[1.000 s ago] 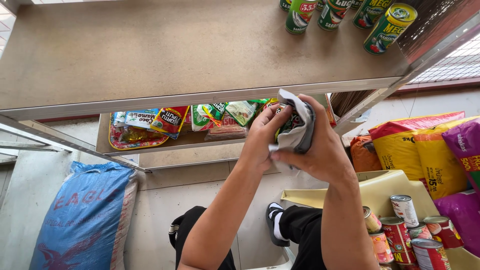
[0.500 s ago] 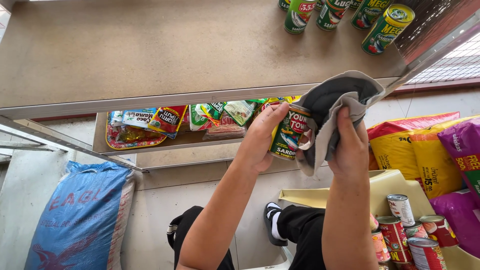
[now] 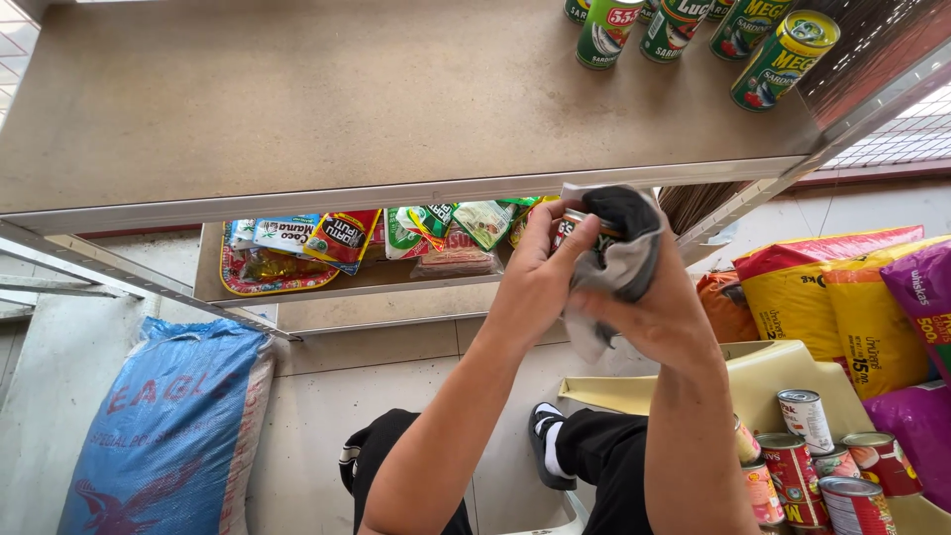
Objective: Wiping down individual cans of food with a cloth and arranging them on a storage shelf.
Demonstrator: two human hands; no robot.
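Left hand [image 3: 540, 282] fingers grip can [image 3: 573, 226] | right hand [image 3: 644, 317] fingers press grey cloth [image 3: 619, 253] over it, below shelf [image 3: 297, 119] edge | five cans [image 3: 783, 59] shelved at 1 o'clock | several cans [image 3: 812, 466] in tray at 5 o'clock appear pending

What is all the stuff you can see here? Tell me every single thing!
Brown shelf board with metal rim: one, across the top.
Tall green tins: about five, top right of the shelf board.
Colourful snack packets: several, on the lower shelf.
Blue woven sack: one, floor at left.
Yellow and red sacks: two, at right.
Purple sacks: two, far right.
Red-labelled short tins: about six, bottom right.
Cream plastic chair: one, beneath those tins.
Small tin: one, held at centre.
Grey cloth: one, wrapped over the small tin.
Black trousers and sandals: below.
Left hand: grips the small tin.
Right hand: presses the grey cloth on it.
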